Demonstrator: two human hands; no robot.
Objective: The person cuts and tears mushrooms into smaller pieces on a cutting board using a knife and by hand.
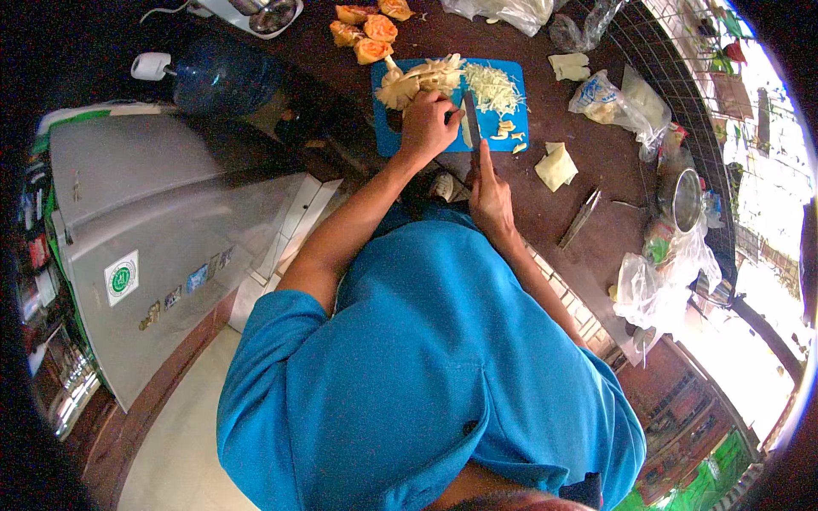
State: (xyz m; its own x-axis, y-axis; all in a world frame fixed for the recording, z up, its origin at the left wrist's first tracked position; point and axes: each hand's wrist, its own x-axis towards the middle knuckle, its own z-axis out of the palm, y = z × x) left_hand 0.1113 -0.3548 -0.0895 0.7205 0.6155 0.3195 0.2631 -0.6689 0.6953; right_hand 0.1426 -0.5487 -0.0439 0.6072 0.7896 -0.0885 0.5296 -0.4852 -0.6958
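A blue cutting board (521,137) lies on the dark brown counter before me. My right hand (492,195) grips a kitchen knife (473,118), its index finger stretched along the spine and its blade pointing away from me over the board. My left hand (431,128) rests on the board just left of the blade, fingers curled over a pale piece of food (466,128), mostly hidden by the hand. Beyond it lies a heap of pale, frilly oyster mushrooms (422,80). Finely shredded cabbage (495,88) is piled at the board's far right, with small cut pieces (505,129) nearer me.
Several orange rolled pieces of food (380,29) sit beyond the board. To the right are folded pale sheets (556,167), metal tongs (580,218), plastic bags (604,99) and a metal pot (687,200). A grey refrigerator (172,211) and a blue water jug (220,76) stand left.
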